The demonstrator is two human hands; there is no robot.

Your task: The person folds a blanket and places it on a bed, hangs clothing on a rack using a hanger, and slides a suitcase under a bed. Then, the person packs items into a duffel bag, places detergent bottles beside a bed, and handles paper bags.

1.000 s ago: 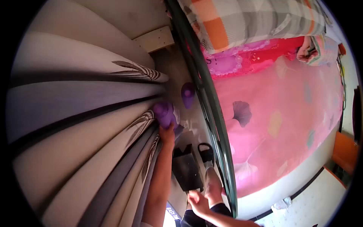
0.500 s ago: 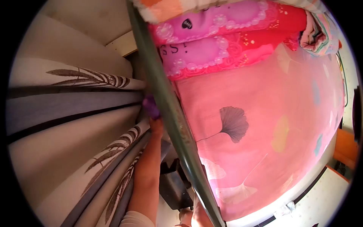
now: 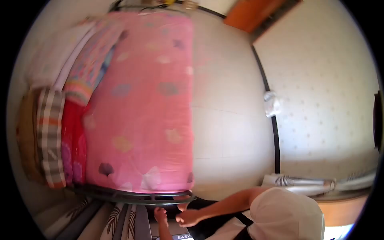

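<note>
My right hand hangs low in the view, just under the dark metal bed rail. Its fingers are loosely apart and nothing shows in them. My arm runs back to my white sleeve at the lower right. To its left, a narrow limb that looks like my left hand rises beside the curtain and nearly touches the rail. It is too small to tell its grip. A dark object lies under my right hand.
A bed with a pink leaf-print sheet fills the left half, with folded blankets and a plaid pillow at its far left. White floor tiles lie to the right. A black baseboard strip and an orange door border them.
The view has swung away from the gap beside the bed to show the whole bed and the floor. The purple objects near my left hand are out of sight. My right hand and shoulder now show.
</note>
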